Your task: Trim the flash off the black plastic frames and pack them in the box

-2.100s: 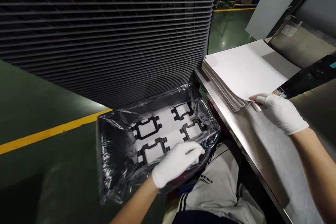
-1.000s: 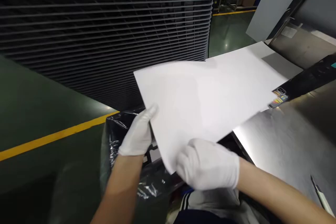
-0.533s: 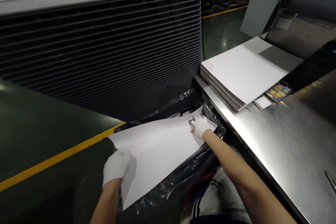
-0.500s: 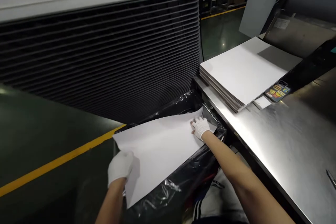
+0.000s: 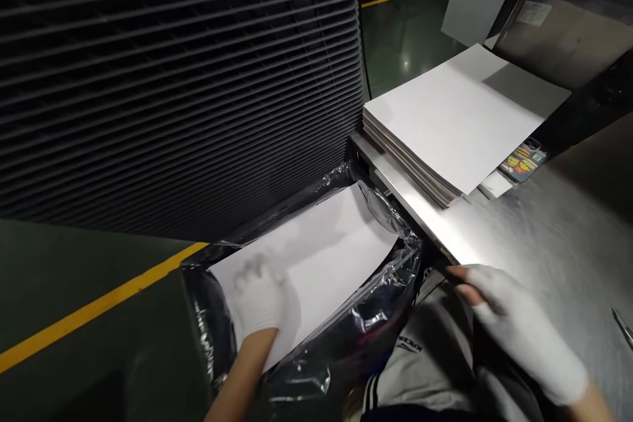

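Observation:
My left hand (image 5: 260,297), in a white glove and slightly blurred, presses on a large white sheet (image 5: 316,254) with its fingers spread. The sheet lies inside a black plastic bag (image 5: 366,316) that lines a bin, its far corner up against the plastic. My right hand (image 5: 504,310), also gloved but with bare fingertips, is at the near edge of the metal table, above my leg. Its fingers are curled around something dark, which I cannot make out. Farther back on the table rests a thick stack of white sheets (image 5: 465,119).
A phone in a colourful case (image 5: 525,161) and a small white block (image 5: 496,184) lie by the stack on the metal table (image 5: 558,231). A dark ribbed panel (image 5: 188,92) rises behind the bin. A thin dark tool (image 5: 622,328) lies at the right.
The sheet has gone down deeper into the bag. My left hand has moved from the sheet's edge onto its surface. My right hand has left the sheet and come back to the table edge.

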The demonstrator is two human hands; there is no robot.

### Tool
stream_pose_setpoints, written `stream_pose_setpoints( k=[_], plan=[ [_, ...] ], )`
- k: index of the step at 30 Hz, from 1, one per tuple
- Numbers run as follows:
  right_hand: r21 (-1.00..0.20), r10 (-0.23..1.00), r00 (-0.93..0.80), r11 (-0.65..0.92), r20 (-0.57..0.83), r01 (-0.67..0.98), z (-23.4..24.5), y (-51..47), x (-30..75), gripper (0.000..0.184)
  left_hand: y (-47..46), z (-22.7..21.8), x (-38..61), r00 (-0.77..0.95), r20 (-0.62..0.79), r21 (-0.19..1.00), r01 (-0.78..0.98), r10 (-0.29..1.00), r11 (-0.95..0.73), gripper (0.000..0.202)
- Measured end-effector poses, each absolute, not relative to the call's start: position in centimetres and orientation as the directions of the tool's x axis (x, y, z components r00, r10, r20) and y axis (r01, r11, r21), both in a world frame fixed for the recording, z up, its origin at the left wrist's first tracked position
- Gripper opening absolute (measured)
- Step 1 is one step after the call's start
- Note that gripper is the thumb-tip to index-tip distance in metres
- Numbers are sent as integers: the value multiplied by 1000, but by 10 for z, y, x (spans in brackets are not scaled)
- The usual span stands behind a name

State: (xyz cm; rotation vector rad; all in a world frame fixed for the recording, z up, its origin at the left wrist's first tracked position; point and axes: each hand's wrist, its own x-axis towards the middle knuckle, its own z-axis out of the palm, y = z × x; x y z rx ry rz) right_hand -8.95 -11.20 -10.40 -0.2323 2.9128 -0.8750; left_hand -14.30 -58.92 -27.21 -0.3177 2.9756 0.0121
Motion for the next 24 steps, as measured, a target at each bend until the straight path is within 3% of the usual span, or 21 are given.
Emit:
stream_pose_setpoints(
  k=[4,6,8,13,17,24],
  plan=[
    [-439,153,-988,890,34,123,-124,-42,-45,35,-515,-321,-170,-904,-240,219,303,352,927,74],
    [-439,199,-976,887,87,142,-140,-32,-36,34,-477,-350,-187,-795,-242,319,477,557,819,70],
    [-439,206,-970,889,130,129,-152,-32,-33,32,-449,-378,-202,-705,-221,372,578,674,726,63],
    [-450,173,-974,889,149,89,-158,-36,-32,26,-423,-422,-227,-585,-141,397,705,798,587,56],
    [-432,173,-976,896,134,100,-154,-38,-31,26,-423,-431,-242,-544,-104,380,752,833,538,48],
    [-409,196,-973,903,125,130,-153,-40,-30,28,-393,-443,-259,-476,-104,319,816,873,482,52]
  ],
)
